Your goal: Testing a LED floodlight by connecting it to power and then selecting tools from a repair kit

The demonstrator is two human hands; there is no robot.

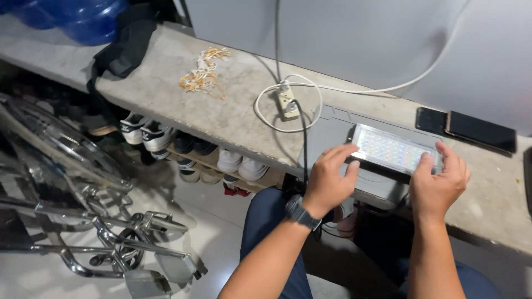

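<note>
Both hands gripped the lit LED panel [394, 150] over the grey mat [332, 130] on the ledge [221, 111], left hand [328, 180] and right hand [439, 182] closed on its ends; looked like inspection, steady hold needed.

Single head cam, worn high, looking steeply down and fwd over own forearms. Close on left hand [328, 180], right hand [439, 182] and LED panel [393, 150] at concrete ledge [221, 111]. Faces wall; floor and wheelchair [83, 210] at left edge. No 2nd view, no overlap.
</note>
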